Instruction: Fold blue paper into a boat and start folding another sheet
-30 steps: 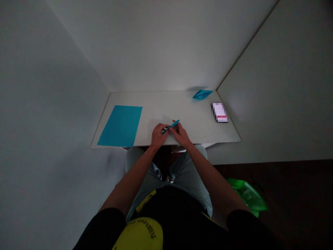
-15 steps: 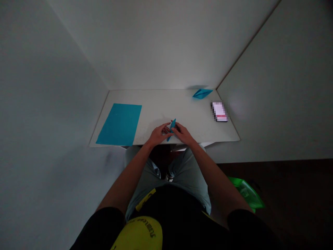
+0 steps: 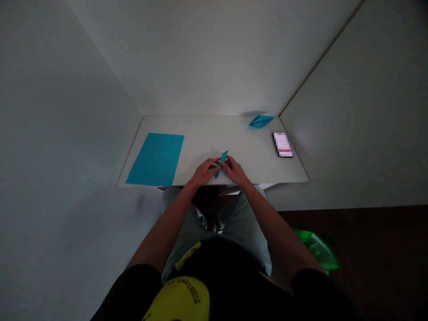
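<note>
Both hands pinched on a small folded blue paper piece.

I log my left hand (image 3: 203,173) and right hand (image 3: 236,171) in a closed grip on the folded paper (image 3: 221,161), near the front edge of the surface (image 3: 207,133); a flat blue sheet (image 3: 156,159) lies left, a finished fold (image 3: 261,121) and phone (image 3: 282,145) right. Risk: an uneven pinch could skew the crease.

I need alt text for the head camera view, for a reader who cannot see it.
Both hands, left hand and right hand, pinch a small folded blue paper at the near edge of a white table. A flat blue sheet lies left; a folded blue paper boat and phone lie right.
</note>
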`<state>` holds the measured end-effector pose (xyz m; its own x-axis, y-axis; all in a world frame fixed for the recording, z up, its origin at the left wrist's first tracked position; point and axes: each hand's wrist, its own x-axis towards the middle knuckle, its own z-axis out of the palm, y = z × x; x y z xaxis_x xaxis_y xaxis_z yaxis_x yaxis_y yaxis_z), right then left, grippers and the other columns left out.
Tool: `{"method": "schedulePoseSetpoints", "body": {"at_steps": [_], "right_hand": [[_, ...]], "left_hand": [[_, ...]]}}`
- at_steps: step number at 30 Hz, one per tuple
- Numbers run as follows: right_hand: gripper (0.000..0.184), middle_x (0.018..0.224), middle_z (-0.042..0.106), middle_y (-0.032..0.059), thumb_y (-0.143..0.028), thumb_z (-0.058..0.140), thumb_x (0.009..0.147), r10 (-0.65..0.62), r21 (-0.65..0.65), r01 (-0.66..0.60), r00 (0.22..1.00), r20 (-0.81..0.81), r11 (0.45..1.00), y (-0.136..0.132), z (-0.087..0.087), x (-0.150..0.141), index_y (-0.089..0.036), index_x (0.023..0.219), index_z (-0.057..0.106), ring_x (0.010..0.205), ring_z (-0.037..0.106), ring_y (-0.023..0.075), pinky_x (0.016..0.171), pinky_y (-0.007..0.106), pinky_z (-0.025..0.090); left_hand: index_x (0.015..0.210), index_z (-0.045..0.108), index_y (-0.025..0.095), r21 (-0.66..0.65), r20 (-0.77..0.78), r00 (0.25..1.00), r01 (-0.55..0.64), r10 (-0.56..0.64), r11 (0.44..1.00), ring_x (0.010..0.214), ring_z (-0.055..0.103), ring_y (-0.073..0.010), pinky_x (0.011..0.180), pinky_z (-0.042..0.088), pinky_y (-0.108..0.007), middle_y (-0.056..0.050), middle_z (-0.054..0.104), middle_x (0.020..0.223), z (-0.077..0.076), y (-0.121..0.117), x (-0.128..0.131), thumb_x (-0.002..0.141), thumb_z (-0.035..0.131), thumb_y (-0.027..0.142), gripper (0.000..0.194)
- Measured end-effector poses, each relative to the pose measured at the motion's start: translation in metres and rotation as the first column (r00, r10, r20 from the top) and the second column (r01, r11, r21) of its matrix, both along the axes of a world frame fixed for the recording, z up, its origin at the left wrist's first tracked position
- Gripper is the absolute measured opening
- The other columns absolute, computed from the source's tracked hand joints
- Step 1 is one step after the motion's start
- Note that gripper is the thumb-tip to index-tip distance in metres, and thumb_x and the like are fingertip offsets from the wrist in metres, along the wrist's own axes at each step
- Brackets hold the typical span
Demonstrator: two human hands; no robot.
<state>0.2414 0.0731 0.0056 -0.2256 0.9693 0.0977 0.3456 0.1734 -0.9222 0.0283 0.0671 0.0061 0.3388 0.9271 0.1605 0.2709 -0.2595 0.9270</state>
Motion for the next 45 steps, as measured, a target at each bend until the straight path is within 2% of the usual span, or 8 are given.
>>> {"method": "schedulePoseSetpoints", "body": {"at_steps": [8,21,26,31,35,41,43,45], "right_hand": [[0.072,0.1,0.077,0.0073,-0.063,0.075,0.091,0.003,0.007,-0.003,1.0,-0.022,1.0,0.0,-0.002,0.0,-0.023,0.149,0.057,0.082,0.07,0.0233,0.078,0.04,0.059],[0.066,0.104,0.072,0.0066,-0.042,0.057,0.102,0.026,0.051,-0.026,1.0,0.007,0.998,-0.002,-0.003,0.006,-0.022,0.164,0.045,0.076,0.065,0.0194,0.076,0.037,0.056],[0.061,0.117,0.067,0.0108,-0.03,0.054,0.099,-0.039,0.172,0.034,0.999,0.027,0.984,-0.005,-0.003,0.005,-0.022,0.16,0.051,0.078,0.06,0.0192,0.078,0.038,0.057],[0.053,0.121,0.071,0.011,-0.025,0.05,0.098,-0.058,0.178,0.052,0.998,0.029,0.983,-0.005,-0.004,0.005,-0.024,0.15,0.063,0.077,0.062,0.0193,0.081,0.039,0.057],[0.04,0.104,0.075,0.007,-0.03,0.048,0.099,-0.087,0.11,0.086,0.996,0.01,0.99,-0.003,-0.006,0.006,-0.022,0.128,0.074,0.069,0.062,0.018,0.078,0.037,0.057],[0.035,0.068,0.063,-0.0015,-0.048,0.061,0.098,-0.123,0.019,0.125,0.99,-0.067,0.992,-0.002,-0.007,0.009,-0.022,0.115,0.077,0.062,0.057,0.0177,0.063,0.031,0.048],[0.037,0.064,0.058,-0.0039,-0.054,0.069,0.093,-0.122,0.0,0.122,0.988,-0.096,0.992,-0.002,-0.008,0.009,-0.022,0.111,0.076,0.059,0.052,0.0163,0.059,0.029,0.044],[0.044,0.071,0.062,-0.0036,-0.057,0.074,0.089,-0.129,0.0,0.13,0.982,-0.135,0.991,-0.001,-0.008,0.009,-0.022,0.116,0.073,0.059,0.05,0.0148,0.058,0.029,0.044]], "left_hand": [[0.15,0.062,0.022,0.003,0.002,1.0,-0.024,0.024,1.0,0.112,0.076,-0.0215,0.1,0.063,-0.038,-0.014,0.069,0.142,-0.005,0.001,0.002,0.101,0.07,0.038,0.052],[0.145,0.064,0.02,0.017,0.001,0.997,-0.081,0.081,0.997,0.102,0.075,-0.0194,0.093,0.063,-0.036,-0.013,0.071,0.134,-0.008,0.001,0.004,0.1,0.066,0.028,0.046],[0.155,0.057,0.023,0.086,-0.037,0.987,-0.151,0.155,0.985,0.093,0.07,-0.0143,0.094,0.063,-0.035,-0.012,0.061,0.136,-0.009,0.001,0.004,0.097,0.064,0.017,0.058],[0.139,0.07,0.023,0.114,-0.046,0.98,-0.187,0.193,0.976,0.119,0.068,-0.0213,0.104,0.063,-0.041,-0.014,0.053,0.145,-0.007,0.002,0.002,0.097,0.06,0.011,0.045],[0.121,0.079,0.021,0.081,-0.004,0.977,-0.211,0.212,0.974,0.135,0.063,-0.0265,0.109,0.06,-0.046,-0.013,0.06,0.146,-0.004,0.006,-0.004,0.097,0.059,0.013,0.033],[0.11,0.08,0.019,-0.004,0.148,0.979,-0.145,0.144,0.989,0.13,0.068,-0.0262,0.113,0.056,-0.045,-0.014,0.068,0.145,-0.006,0.01,-0.011,0.097,0.071,0.031,0.02],[0.109,0.078,0.019,-0.05,0.177,0.968,-0.17,0.176,0.984,0.122,0.071,-0.0254,0.105,0.059,-0.042,-0.015,0.068,0.146,-0.008,0.01,-0.009,0.092,0.079,0.038,0.026],[0.119,0.074,0.019,-0.103,0.204,0.96,-0.174,0.192,0.979,0.109,0.074,-0.0229,0.097,0.061,-0.039,-0.014,0.074,0.135,-0.009,0.009,-0.006,0.087,0.084,0.039,0.039]]}}
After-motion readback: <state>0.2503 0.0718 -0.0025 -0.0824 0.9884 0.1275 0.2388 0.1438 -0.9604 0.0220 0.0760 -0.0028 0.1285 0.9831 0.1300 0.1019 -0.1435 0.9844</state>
